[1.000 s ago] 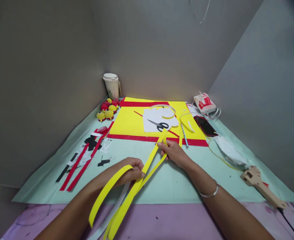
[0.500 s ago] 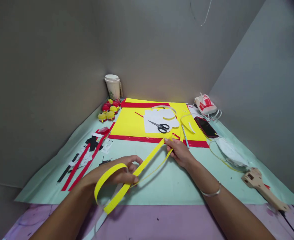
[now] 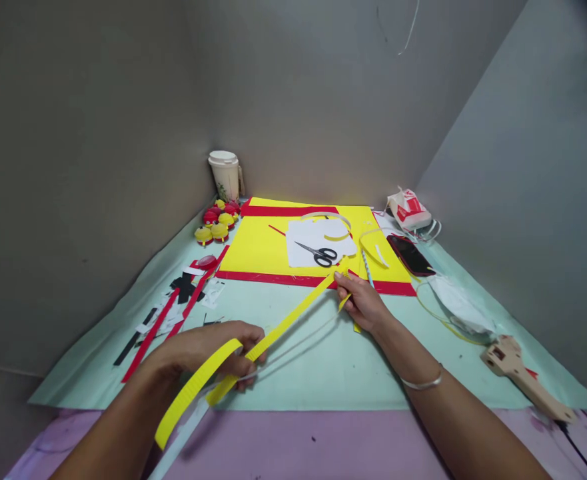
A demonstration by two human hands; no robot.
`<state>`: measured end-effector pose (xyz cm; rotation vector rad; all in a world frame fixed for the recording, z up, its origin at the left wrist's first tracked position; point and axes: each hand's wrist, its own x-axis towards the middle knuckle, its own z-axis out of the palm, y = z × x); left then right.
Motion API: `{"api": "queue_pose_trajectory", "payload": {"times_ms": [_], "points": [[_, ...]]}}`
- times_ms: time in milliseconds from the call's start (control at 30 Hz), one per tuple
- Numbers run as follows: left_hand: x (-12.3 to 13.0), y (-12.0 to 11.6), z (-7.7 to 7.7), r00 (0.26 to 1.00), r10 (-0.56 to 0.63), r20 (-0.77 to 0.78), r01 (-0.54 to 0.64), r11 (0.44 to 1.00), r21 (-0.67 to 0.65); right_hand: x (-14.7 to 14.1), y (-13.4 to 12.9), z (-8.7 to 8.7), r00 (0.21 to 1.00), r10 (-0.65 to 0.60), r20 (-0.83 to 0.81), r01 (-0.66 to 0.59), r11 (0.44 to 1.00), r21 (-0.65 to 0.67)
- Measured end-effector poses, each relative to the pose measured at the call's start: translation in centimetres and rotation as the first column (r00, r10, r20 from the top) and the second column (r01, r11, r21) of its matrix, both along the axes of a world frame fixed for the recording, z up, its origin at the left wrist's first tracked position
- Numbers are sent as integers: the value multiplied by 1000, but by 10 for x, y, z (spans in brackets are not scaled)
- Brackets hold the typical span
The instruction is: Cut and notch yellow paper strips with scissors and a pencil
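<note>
My left hand [image 3: 226, 347], at the near left of the mat, is closed around a ribbed yellow strip [image 3: 298, 315]. The strip runs taut up to my right hand [image 3: 363, 301], whose thumb and fingers pinch its far end. A thin pale strand also spans the space between both hands, below the strip. From my left hand the yellow strip loops back over the wrist, and a white band [image 3: 186, 427] trails down toward the table edge. Black-handled scissors [image 3: 318, 255] lie on white paper just beyond my right hand.
Yellow sheets with red borders [image 3: 258, 247] lie behind. Small yellow-red pieces [image 3: 219, 231] and a lidded cup [image 3: 224, 175] stand at the back left. Red strips [image 3: 153, 343] and black scraps lie left. A phone [image 3: 410, 255], face mask [image 3: 460, 305] and glue gun [image 3: 518, 373] lie right.
My left hand has moved slightly left and down along the yellow strip. The strip's loop has swung lower left, and the strand between the hands has straightened. My right hand has shifted slightly right.
</note>
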<state>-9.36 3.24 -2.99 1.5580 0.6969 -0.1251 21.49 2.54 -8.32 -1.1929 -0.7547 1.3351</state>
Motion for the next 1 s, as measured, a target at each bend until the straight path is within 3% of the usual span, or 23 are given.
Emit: {"api": "queue_pose_trajectory", "payload": {"times_ms": [233,467,700,1000], "points": [[-2,1,-2,999,11,32,-8,995,-97,4,1,0,999,-35,-22,35,999,18],[6,-1,3,997,-33,-67,29,998,-63,12,5,-3,996,-76,-46,77,997,29],[2,1,-3,993,-105,-59,100,992,-83,13,6,-5,994,-83,-71,85,996,33],[-12,5,-6,992,-88,-95,82,995,-63,13,5,0,995,-59,-77,61,998,26]]}}
